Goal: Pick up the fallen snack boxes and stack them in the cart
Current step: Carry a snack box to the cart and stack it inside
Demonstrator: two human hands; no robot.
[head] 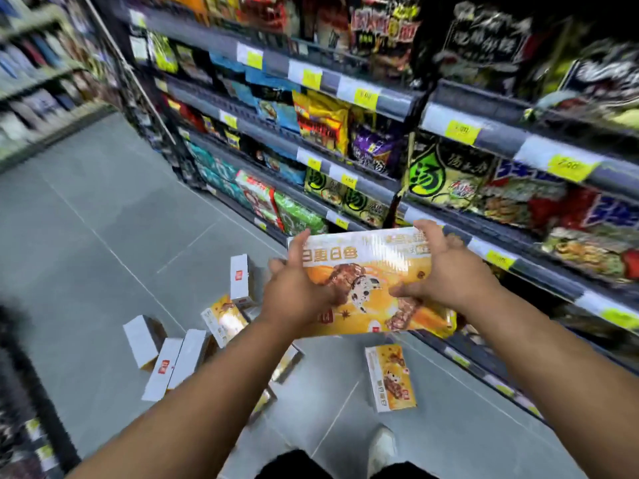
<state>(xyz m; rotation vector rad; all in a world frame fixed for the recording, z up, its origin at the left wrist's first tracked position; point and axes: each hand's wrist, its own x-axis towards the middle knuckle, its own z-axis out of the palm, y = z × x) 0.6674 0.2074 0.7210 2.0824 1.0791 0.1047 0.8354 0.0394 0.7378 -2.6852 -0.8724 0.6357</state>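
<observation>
The snack box [370, 285] at the centre of the frame is orange-yellow with a pale glossy top band, white and yellow lettering, brown pictured snack pieces, a white black-spotted cartoon figure and a small red square logo. The fallen boxes [179, 357] at lower left show plain white sides with a small red square mark, while the box [390, 376] at lower centre shows the same orange-yellow face with brown pieces. The floor [103, 219] is grey with thin pale lines, the shelf edges [345, 84] at upper right are grey with yellow and white price tags, and the packets [435, 178] there are lime green, black, purple, blue, red and yellow.
</observation>
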